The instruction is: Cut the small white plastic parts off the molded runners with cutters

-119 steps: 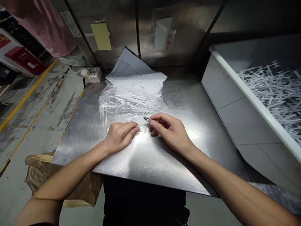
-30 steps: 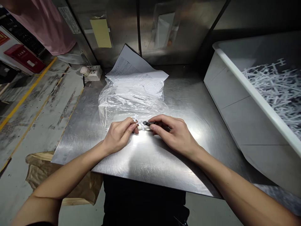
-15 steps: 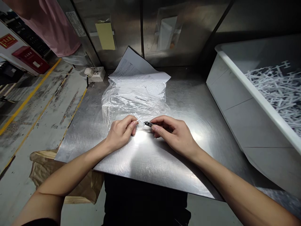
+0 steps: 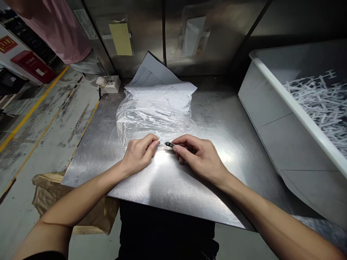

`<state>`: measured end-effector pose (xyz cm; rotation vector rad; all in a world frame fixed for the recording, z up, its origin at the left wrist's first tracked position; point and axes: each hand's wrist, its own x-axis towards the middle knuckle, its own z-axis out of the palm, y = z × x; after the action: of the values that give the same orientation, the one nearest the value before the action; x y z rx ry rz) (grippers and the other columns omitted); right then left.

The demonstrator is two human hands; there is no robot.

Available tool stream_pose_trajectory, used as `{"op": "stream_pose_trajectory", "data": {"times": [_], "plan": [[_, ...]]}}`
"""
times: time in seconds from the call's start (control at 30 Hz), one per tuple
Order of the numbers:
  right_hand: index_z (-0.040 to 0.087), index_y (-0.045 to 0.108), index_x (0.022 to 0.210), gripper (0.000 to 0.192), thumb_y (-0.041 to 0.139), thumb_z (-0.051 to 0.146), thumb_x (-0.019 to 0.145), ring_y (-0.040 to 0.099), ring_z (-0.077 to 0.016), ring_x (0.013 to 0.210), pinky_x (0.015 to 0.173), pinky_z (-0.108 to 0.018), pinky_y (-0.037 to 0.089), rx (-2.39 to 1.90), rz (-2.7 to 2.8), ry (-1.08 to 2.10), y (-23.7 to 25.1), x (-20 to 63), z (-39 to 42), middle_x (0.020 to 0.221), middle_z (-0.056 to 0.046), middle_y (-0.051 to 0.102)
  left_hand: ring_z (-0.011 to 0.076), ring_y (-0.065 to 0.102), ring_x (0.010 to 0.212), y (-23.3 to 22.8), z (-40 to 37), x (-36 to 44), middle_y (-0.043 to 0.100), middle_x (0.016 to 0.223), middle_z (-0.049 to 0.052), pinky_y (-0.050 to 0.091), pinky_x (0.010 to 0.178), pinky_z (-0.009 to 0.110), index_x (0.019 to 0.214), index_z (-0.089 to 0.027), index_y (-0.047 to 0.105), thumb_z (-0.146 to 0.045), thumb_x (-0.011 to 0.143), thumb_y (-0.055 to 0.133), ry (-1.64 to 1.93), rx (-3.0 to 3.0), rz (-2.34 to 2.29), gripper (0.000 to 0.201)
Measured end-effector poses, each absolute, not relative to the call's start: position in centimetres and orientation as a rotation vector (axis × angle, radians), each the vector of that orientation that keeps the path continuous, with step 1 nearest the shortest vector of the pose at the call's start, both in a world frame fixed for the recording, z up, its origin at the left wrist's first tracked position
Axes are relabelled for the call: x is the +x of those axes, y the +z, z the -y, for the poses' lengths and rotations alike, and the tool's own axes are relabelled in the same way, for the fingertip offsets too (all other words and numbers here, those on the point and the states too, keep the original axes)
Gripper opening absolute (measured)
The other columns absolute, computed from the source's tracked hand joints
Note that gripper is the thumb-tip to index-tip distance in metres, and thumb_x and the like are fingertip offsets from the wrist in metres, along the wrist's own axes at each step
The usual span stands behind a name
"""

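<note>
My left hand is closed in a pinch on a small white plastic piece with thin crossed arms. Facing it, my right hand grips small dark clippers between thumb and fingers. The clippers' tip is at the lower end of the white piece; whether it touches cannot be made out. Just behind both hands, a crumpled clear plastic bag lies on the metal table. Part of the clippers is hidden by my right fingers.
A large white bin on the right holds many white plastic pieces. Printed paper lies behind the bag. A power strip sits at the left back edge. A brown paper sack stands below. A person in pink is far left.
The clippers' tip has shifted slightly down and left along the white piece. Both hands keep their grips, and the view has shifted slightly.
</note>
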<state>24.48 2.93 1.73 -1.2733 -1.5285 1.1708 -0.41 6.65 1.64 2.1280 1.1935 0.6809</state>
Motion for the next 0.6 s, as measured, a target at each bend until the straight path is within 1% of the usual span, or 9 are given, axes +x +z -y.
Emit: {"op": "stream_pose_trajectory", "data": {"times": [0.1, 0.2, 0.3, 0.43, 0.47, 0.53, 0.6], "plan": [[0.02, 0.082, 0.105, 0.023, 0.076, 0.042, 0.104, 0.067, -0.0155, 0.064, 0.058, -0.03, 0.052, -1.262, 1.446, 1.215, 1.3, 24.2, -3.0, 0.078, -0.001, 0.075, 0.0133, 0.061, 0.062, 1.7, -6.7, -0.4, 0.067, 0.071, -0.004, 0.044, 0.066, 0.026, 0.105, -0.021, 0.07, -0.035, 0.114, 0.054, 0.65, 2.087, -1.215, 0.024], [0.018, 0.079, 0.103, 0.026, 0.077, 0.044, 0.102, 0.066, -0.0143, 0.059, 0.056, -0.029, 0.053, -1.247, 1.361, 1.317, 0.9, 24.0, -3.3, 0.077, -0.001, 0.073, 0.0134, 0.058, 0.06, 1.8, -7.0, -0.5, 0.065, 0.065, -0.005, 0.043, 0.064, 0.025, 0.104, -0.021, 0.071, -0.038, 0.113, 0.056, 0.588, 1.982, -1.221, 0.024], [0.018, 0.078, 0.105, 0.029, 0.078, 0.047, 0.101, 0.069, -0.0147, 0.059, 0.059, -0.03, 0.057, -1.18, 1.335, 1.363, 0.6, 24.2, -3.6, 0.077, 0.0, 0.072, 0.0121, 0.053, 0.055, 2.1, -7.6, -0.7, 0.062, 0.059, -0.006, 0.04, 0.058, 0.023, 0.102, -0.02, 0.071, -0.042, 0.112, 0.06, 0.54, 1.799, -1.181, 0.027], [0.018, 0.077, 0.11, 0.032, 0.079, 0.049, 0.102, 0.07, -0.0158, 0.062, 0.06, -0.03, 0.059, -1.085, 1.344, 1.279, 0.3, 24.6, -3.9, 0.079, 0.0, 0.073, 0.0098, 0.043, 0.044, 3.4, -8.2, -1.1, 0.062, 0.056, -0.004, 0.032, 0.046, 0.022, 0.103, -0.019, 0.071, -0.048, 0.112, 0.062, 0.53, 1.61, -1.052, 0.032], [0.018, 0.077, 0.111, 0.032, 0.078, 0.049, 0.102, 0.07, -0.0157, 0.063, 0.06, -0.03, 0.058, -1.084, 1.359, 1.232, 0.3, 24.6, -3.9, 0.079, 0.0, 0.073, 0.01, 0.043, 0.044, 4.0, -8.0, -1.4, 0.063, 0.057, -0.003, 0.033, 0.045, 0.023, 0.103, -0.019, 0.072, -0.049, 0.112, 0.062, 0.544, 1.614, -1.029, 0.033], [0.018, 0.078, 0.112, 0.029, 0.077, 0.046, 0.103, 0.068, -0.015, 0.064, 0.061, -0.029, 0.057, -1.093, 1.399, 1.114, 0.1, 24.7, -4.0, 0.082, -0.001, 0.074, 0.0121, 0.053, 0.049, 5.7, -6.5, -2.5, 0.068, 0.063, 0.0, 0.042, 0.048, 0.024, 0.099, -0.019, 0.073, -0.047, 0.113, 0.063, 0.581, 1.722, -1.015, 0.033], [0.018, 0.079, 0.113, 0.026, 0.074, 0.042, 0.104, 0.068, -0.0143, 0.067, 0.063, -0.028, 0.055, -1.091, 1.446, 0.997, 0.0, 24.6, -4.0, 0.088, -0.003, 0.077, 0.0149, 0.067, 0.062, 7.6, -4.0, -4.3, 0.074, 0.071, 0.002, 0.054, 0.059, 0.025, 0.089, -0.021, 0.074, -0.044, 0.113, 0.065, 0.608, 1.951, -1.048, 0.034]]}}
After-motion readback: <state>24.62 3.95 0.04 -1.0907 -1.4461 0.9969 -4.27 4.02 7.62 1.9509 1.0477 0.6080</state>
